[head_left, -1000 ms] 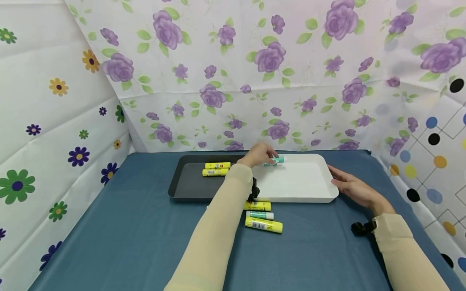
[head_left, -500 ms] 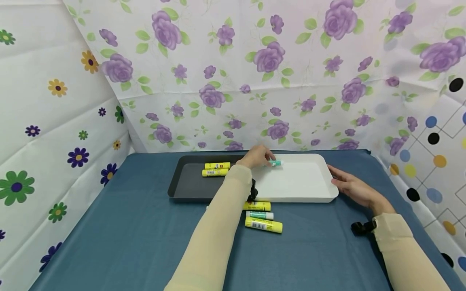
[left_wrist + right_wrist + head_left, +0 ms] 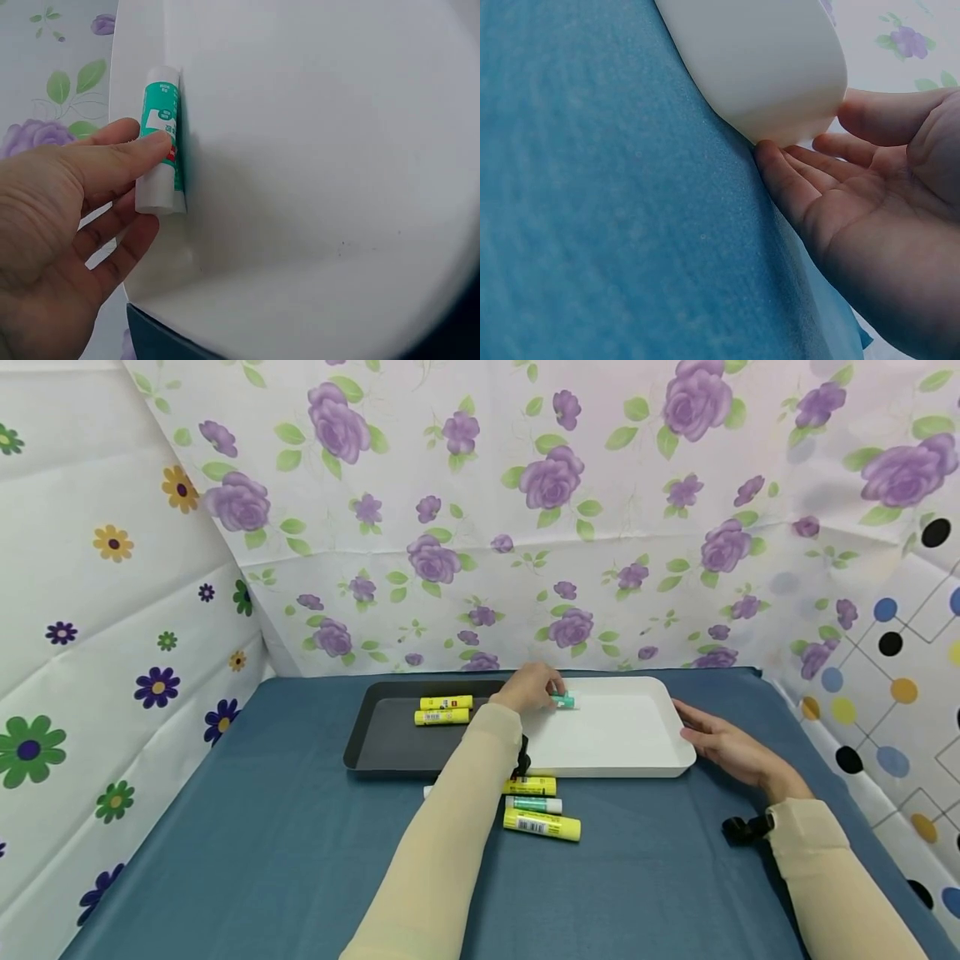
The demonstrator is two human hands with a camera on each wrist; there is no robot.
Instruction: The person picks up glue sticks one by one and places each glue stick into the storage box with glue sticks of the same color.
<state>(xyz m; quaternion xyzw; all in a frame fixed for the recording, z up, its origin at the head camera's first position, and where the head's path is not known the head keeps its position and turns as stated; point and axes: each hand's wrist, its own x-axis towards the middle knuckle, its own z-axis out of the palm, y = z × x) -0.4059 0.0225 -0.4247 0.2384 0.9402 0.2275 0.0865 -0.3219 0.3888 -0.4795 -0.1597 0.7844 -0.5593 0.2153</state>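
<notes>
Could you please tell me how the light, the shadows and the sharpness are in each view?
Left wrist: soft shadow on the white tray beside the teal-labelled stick; right wrist: right hand partly shaded, the blue cloth more vivid than in the head view; head: fairly even light, but small print on the yellow sticks unreadable.

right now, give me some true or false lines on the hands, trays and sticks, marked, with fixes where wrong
1. The left hand pinches a green-labelled stick. True.
2. The right hand is touching the dark tray. False: the right hand touches the white tray.
3. Two yellow sticks lie in the dark tray. True.
4. The stick nearest the head camera stands upright. False: that yellow stick lies on its side on the blue cloth.
</notes>
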